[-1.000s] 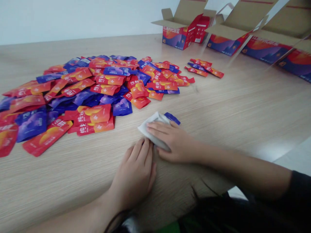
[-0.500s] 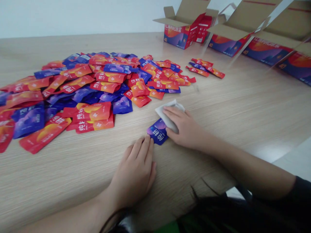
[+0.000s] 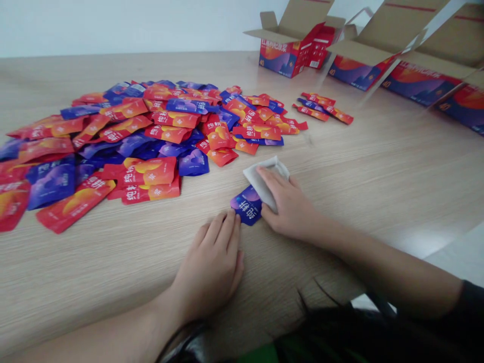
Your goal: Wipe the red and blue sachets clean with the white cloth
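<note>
A purple sachet (image 3: 246, 206) lies flat on the wooden table (image 3: 378, 166) just in front of me. My left hand (image 3: 212, 267) rests palm down with its fingers together, the fingertips on the sachet's near edge. My right hand (image 3: 289, 204) presses a folded white cloth (image 3: 260, 174) onto the far part of the sachet, fingers stretched flat over the cloth.
A wide heap of red and purple sachets (image 3: 128, 136) covers the table to the left. A few more sachets (image 3: 325, 107) lie apart at the back. Open printed cardboard boxes (image 3: 298, 45) stand along the far right edge.
My right hand slid the cloth away from me along the sachet, uncovering its purple face. My left hand stayed on the near edge. Since half a second ago, almost nothing moved.
</note>
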Available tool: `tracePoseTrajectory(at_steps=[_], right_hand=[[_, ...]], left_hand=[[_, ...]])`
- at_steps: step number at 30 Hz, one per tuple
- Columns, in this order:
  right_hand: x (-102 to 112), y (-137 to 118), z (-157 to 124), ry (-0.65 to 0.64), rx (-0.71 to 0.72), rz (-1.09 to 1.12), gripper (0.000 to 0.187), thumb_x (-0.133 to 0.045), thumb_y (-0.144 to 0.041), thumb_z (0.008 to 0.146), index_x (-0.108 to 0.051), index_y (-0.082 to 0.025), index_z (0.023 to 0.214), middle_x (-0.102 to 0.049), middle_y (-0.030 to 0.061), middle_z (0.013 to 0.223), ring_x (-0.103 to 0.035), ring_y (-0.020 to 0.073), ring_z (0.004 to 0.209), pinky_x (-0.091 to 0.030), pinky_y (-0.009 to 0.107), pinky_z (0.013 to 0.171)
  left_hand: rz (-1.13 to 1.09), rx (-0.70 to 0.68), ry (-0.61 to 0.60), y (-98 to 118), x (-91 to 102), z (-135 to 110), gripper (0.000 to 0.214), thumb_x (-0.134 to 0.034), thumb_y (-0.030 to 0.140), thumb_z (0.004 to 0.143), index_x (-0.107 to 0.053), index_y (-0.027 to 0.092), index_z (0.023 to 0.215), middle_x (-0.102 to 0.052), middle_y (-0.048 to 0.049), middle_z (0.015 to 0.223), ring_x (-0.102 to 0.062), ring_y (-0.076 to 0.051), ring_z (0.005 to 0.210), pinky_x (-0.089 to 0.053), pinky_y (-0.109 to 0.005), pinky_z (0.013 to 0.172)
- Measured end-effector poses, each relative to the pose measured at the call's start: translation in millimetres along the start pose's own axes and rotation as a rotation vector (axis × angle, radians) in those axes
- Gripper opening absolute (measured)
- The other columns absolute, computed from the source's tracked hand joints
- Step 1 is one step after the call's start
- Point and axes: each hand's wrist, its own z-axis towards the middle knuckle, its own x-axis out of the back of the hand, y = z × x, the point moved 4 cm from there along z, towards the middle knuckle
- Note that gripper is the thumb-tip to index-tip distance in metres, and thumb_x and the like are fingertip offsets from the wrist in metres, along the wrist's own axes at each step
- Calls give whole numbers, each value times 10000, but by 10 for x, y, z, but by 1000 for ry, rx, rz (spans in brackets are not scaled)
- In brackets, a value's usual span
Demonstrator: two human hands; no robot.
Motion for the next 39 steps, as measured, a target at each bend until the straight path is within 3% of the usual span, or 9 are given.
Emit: tracePoseTrajectory(at_steps=[6, 9, 12, 19, 23, 29, 34, 36, 39], right_hand=[[-130, -324, -148, -185, 294, 92, 690, -422, -192, 825, -292, -81, 1494, -335, 132, 1568, -276, 224, 1451, -278, 474, 1147], [-61, -127, -63, -90, 114, 81, 765, -475, -218, 804, -234, -108, 1522, -293, 153, 1582, -252, 276, 1460, -271, 532, 1141], [-11, 57, 0, 45, -82, 32, 889, -514, -212, 767, -106, -55, 1542, -239, 224, 1584, -208, 323, 1471, -261, 579, 1132], [-142, -365, -197, -153, 298, 108, 822, -493, -218, 788, -169, 1, 1511, -175, 243, 1597, -105, 265, 1498, -267, 497, 1153], [-12, -305, -183, -98, 198, 146, 826, -527, -264, 800, -181, -48, 1519, -166, 208, 1609, -101, 268, 1499, -245, 490, 1162], [82, -296, -176, -94, 162, 140, 870, -542, -354, 810, -118, -175, 1548, -251, 145, 1597, -249, 329, 1453, -249, 563, 1120], [230, -209, -149, 188, 140, 28, 889, -560, -352, 775, -132, -183, 1536, -278, 138, 1587, -219, 347, 1463, -157, 545, 1153], [160, -195, -142, 144, 174, -4, 883, -566, -426, 790, -171, -147, 1528, -241, 168, 1595, -189, 350, 1471, -176, 538, 1153], [-49, -209, -146, -37, 237, -66, 767, -538, -519, 838, -356, -125, 1471, -269, 185, 1583, -171, 353, 1473, -159, 526, 1165]], left_hand=[[-3, -10, 13, -6, 13, 1, 465, -447, 228, 867, -634, -27, 1208, -629, -260, 1239, -567, -386, 1171, -523, -493, 928], [-15, 0, 13, -12, 16, 2, 500, -423, 237, 879, -596, -36, 1260, -617, -253, 1271, -575, -375, 1164, -531, -489, 921], [-18, 5, 10, -12, 17, 5, 517, -420, 238, 884, -566, -38, 1296, -607, -250, 1290, -576, -372, 1164, -534, -492, 917], [-27, -3, -16, -2, 40, 33, 439, -452, 234, 865, -659, -5, 1170, -653, -243, 1187, -587, -382, 1142, -539, -489, 907], [-20, -6, -4, -8, 42, 37, 479, -439, 232, 875, -613, -28, 1237, -620, -259, 1264, -582, -378, 1163, -541, -489, 911], [-2, -4, 8, -16, 42, 35, 482, -400, 238, 901, -608, -27, 1246, -612, -256, 1289, -593, -364, 1160, -543, -478, 910], [-9, -8, -12, -21, 28, 28, 497, -421, 252, 887, -596, -22, 1263, -597, -258, 1310, -585, -371, 1170, -541, -490, 908], [-9, -8, -13, -20, 25, 24, 496, -426, 250, 884, -599, -19, 1262, -602, -254, 1306, -584, -373, 1172, -539, -491, 910], [-11, -8, -20, -15, 22, 25, 493, -425, 234, 878, -599, -23, 1260, -612, -249, 1291, -584, -368, 1171, -535, -486, 917]])
